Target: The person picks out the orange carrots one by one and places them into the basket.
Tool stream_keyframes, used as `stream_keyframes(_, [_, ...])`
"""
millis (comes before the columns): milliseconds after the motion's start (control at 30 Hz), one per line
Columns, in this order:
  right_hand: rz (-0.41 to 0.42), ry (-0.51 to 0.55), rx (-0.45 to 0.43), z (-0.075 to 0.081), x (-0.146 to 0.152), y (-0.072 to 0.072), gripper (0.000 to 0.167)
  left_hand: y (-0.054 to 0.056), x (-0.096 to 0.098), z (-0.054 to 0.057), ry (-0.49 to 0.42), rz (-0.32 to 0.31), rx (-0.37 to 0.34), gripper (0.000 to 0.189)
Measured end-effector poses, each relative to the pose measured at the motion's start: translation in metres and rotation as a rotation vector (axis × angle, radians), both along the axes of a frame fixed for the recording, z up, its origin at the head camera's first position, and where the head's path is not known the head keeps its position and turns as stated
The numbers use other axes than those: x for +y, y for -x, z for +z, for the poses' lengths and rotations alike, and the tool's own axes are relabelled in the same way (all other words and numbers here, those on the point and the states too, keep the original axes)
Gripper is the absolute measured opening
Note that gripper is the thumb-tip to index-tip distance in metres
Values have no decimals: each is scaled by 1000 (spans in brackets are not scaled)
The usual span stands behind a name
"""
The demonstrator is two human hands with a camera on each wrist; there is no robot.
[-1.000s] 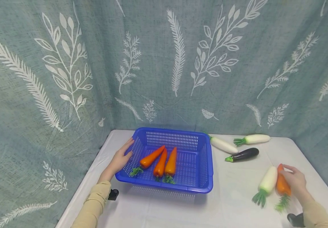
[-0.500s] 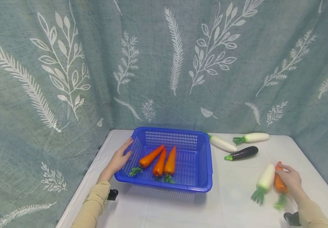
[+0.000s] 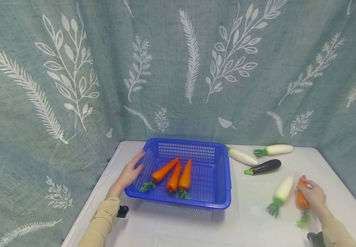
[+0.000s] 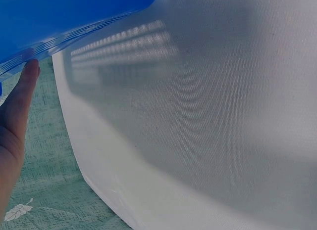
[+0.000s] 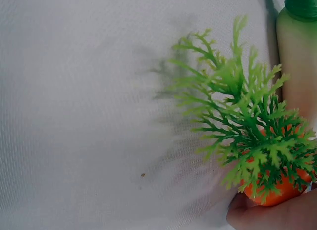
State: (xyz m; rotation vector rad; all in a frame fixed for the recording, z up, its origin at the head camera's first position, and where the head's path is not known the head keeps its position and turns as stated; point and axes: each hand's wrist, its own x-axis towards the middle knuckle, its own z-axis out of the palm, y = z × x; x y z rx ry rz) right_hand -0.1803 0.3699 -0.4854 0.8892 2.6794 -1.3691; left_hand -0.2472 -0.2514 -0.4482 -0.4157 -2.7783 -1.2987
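My left hand (image 3: 130,173) rests against the left side of a blue plastic basket (image 3: 193,203), fingers straight along the rim. In the left wrist view a straight digit (image 4: 28,76) touches the basket's edge (image 4: 74,34). Inside the basket lie three orange carrots (image 3: 185,176) with green tops. At the right of the table, my right hand (image 3: 315,195) grips another carrot (image 3: 302,201) by its body; its leafy top (image 5: 237,101) points toward the near edge. Just left of that carrot lies a white radish (image 3: 283,189), apart from the hand.
Behind, a purple eggplant (image 3: 265,166) and two more white radishes (image 3: 242,156) lie between the basket and the table's back right. A leaf-patterned curtain (image 3: 178,68) hangs round the white-covered table (image 3: 245,223).
My right hand has shifted slightly left with the carrot. The nearby white radish has slid left, and a gap now shows between it and the carrot. My left hand stays on the basket.
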Motion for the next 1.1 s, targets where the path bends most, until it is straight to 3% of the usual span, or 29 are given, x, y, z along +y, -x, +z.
stream_keyframes(500, [-6,-28,4,7,-4,3,57,5,-1,7,11,3,-31,49])
stream_keyframes(1100, [-37,69,-83,10,3,4,65,9,0,9,8,2,-53,49])
